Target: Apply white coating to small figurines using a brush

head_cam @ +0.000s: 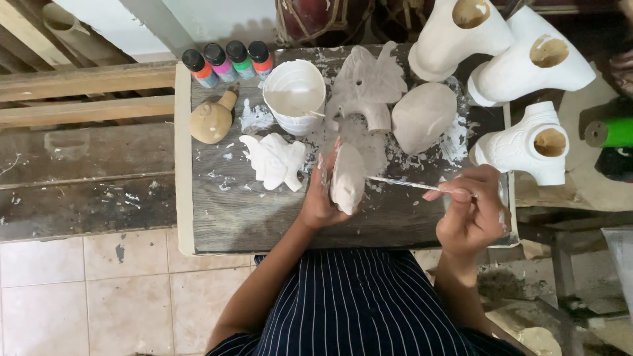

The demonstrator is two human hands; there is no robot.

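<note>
a: what was in the left hand (321, 198)?

b: a small pale clay piece (347, 178). the fingers were curled round it, thumb on one side, the rest behind. it was held up just over the dark wood board (224, 217), near the front edge.

a: and the right hand (469, 211)?

b: it pinched a thin brush (409, 185) w/ thumb & fingertips pressed together. the brush tip was at the clay piece, touching or almost, couldn't tell.

a: any pots or tubs?

b: yes. a white cup (295, 94) stood at the back of the board w/ white paint in it. four little paint bottles (229, 62) w/ black caps stood in a row, back left. their colours looked orange, pink, green & red. couldn't see how full they were.

a: what else was on the board?

b: a white painted figure (275, 160) lay just left of the hand. a tan clay jug shape (212, 119) lay near the bottles. a grey winged figure (369, 86) & a grey round piece (423, 115) lay behind.

a: and off to the right?

b: three big white hollow pieces (521, 66) w/ round holes. brown showed inside the holes, nothing else to see in them. a green roll (610, 132) lay past them.
</note>
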